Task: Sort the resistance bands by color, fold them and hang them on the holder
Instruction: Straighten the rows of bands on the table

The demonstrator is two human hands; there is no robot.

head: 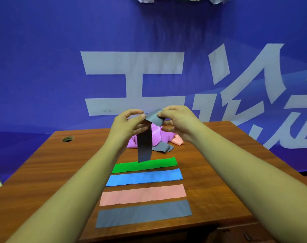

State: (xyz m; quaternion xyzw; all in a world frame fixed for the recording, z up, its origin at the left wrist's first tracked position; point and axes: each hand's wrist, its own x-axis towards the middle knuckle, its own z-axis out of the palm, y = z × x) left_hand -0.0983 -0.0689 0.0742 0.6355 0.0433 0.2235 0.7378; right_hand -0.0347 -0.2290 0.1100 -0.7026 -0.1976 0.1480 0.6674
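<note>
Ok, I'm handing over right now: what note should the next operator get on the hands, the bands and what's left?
Left hand and right hand: both pinch the top of one grey rubber resistance band, raised, its tail hanging above the brown wooden table.
Laid flat, far to near: green band, blue band, salmon-pink band, second grey band.
Behind them: unsorted heap of violet, salmon and grey bands.
Done: four colours laid out.
Left: place the held band, sort the heap, fold, hang. No holder in view.
</note>
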